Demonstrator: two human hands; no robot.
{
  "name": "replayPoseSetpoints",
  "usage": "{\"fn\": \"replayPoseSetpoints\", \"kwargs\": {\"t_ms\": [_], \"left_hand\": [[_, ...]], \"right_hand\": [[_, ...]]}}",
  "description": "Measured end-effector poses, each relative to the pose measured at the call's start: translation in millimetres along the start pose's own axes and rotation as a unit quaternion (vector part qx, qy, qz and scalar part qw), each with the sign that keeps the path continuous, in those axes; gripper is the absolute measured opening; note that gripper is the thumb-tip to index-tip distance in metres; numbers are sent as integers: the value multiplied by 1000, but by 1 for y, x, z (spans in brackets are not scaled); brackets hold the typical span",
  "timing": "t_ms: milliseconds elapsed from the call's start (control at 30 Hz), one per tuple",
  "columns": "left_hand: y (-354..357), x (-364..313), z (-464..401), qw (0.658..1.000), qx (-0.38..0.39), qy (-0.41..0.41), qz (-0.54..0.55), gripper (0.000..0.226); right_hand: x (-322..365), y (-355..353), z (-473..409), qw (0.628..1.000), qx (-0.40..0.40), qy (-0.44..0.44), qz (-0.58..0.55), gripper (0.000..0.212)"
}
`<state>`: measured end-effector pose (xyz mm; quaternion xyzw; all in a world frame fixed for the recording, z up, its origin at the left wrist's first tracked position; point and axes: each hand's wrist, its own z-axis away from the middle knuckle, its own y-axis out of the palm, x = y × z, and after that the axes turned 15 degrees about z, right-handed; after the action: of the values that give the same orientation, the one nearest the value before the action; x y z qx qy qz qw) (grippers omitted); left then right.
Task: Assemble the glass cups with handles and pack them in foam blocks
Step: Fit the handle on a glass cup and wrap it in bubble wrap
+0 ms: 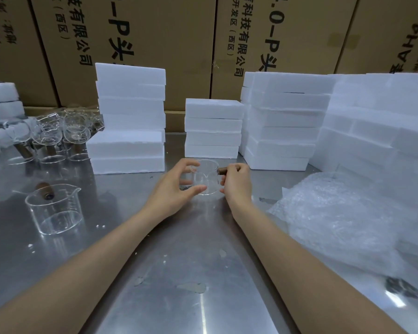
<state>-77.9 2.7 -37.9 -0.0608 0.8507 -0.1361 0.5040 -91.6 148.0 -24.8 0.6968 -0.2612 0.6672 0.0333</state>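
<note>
My left hand [179, 186] cupped the cup [204, 178] loosely, fingers curled around its left wall. My right hand [237, 182] pinched the handle [223, 170], which pointed rightward from the cup, so the right hand was nearer. Foam blocks [212, 127] stood just behind.

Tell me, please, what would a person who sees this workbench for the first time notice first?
Most likely the two hands at the centre: the left hand cups a clear glass cup while the right hand pinches its brown handle. Behind them, stacks of white foam blocks stand along the back of the steel table. A finished cup stands alone on the left, and bubble wrap lies on the right.
</note>
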Motion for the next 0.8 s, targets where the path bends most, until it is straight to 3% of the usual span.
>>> {"fn": "replayPoseSetpoints", "kwargs": {"t_ms": [267, 467, 667, 733, 800], "left_hand": [[1, 1, 0, 1000, 16, -13, -17, 39], [1, 1, 0, 999, 22, -18, -26, 34], [1, 2, 0, 1000, 4, -27, 4, 47], [2, 1, 0, 999, -13, -20, 27, 50], [1, 1, -1, 999, -31, -18, 38, 53]], "right_hand": [[1, -3, 9, 991, -68, -15, 117, 15], [2, -4, 10, 988, -81, -28, 128, 29], [6, -8, 18, 986, -87, -50, 131, 33], [12, -19, 19, 973, -81, -87, 197, 35], [19, -39, 20, 934, -41, -141, 325, 36]]}}
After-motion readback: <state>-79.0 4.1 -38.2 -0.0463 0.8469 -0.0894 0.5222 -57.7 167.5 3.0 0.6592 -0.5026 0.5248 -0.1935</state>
